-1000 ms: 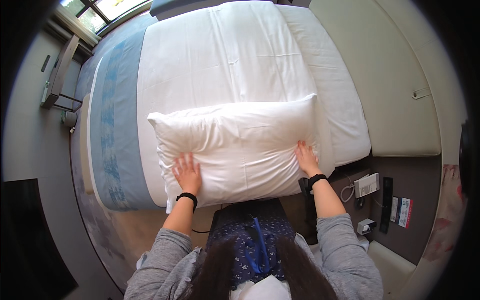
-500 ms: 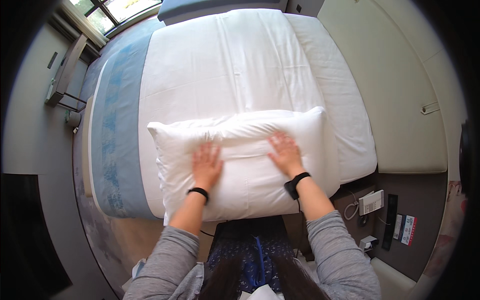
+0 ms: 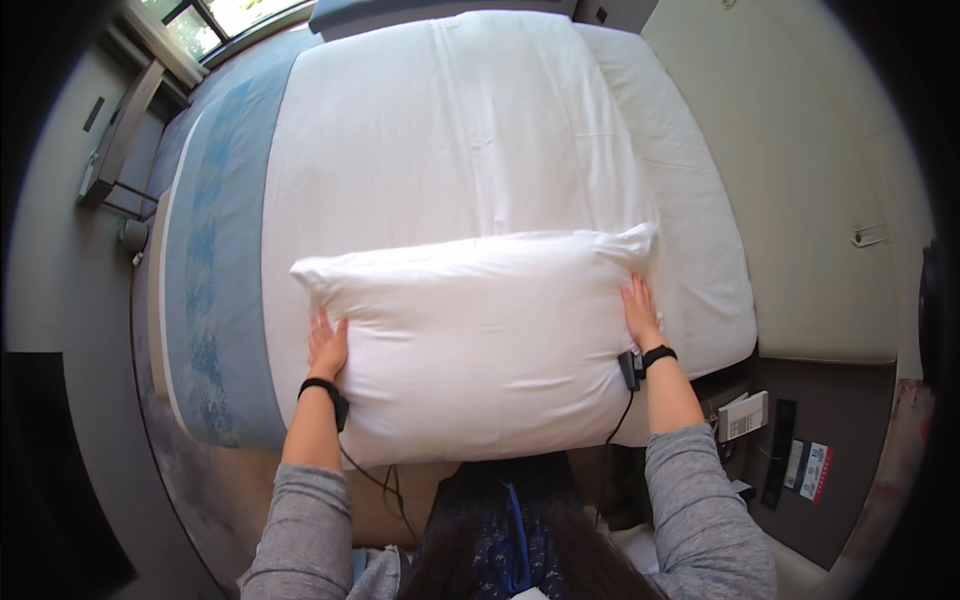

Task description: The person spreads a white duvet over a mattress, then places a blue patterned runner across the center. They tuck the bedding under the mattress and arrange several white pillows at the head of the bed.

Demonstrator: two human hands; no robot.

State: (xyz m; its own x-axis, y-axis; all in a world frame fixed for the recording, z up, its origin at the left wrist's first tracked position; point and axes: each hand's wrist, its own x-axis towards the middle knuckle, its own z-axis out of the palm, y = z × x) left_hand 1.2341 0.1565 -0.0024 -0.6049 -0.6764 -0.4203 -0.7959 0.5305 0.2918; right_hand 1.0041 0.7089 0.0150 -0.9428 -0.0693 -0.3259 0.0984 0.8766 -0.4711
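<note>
A plump white pillow [image 3: 480,340] lies crosswise on the near edge of the bed, its far corners pointing outward. Against its left end rests my left hand [image 3: 327,345], fingers stretched and a little apart. My right hand [image 3: 641,310] lies along the opposite end with straight fingers, also touching the pillowcase. Neither hand is wrapped round the fabric. Under and beyond the pillow spreads a white duvet [image 3: 380,150], and a blue-grey bed runner [image 3: 225,260] crosses the bed at the left.
A padded cream headboard [image 3: 800,200] rises at the right. Below it, a white telephone [image 3: 743,415] stands by the bed. Black cables [image 3: 390,485] hang from the wristbands. A wall-side desk [image 3: 125,135] is at the far left, near a window [image 3: 205,25].
Both hands have moved apart, from the pillow's top surface out to its two ends. The creases on top have smoothed, and the pillow looks fuller.
</note>
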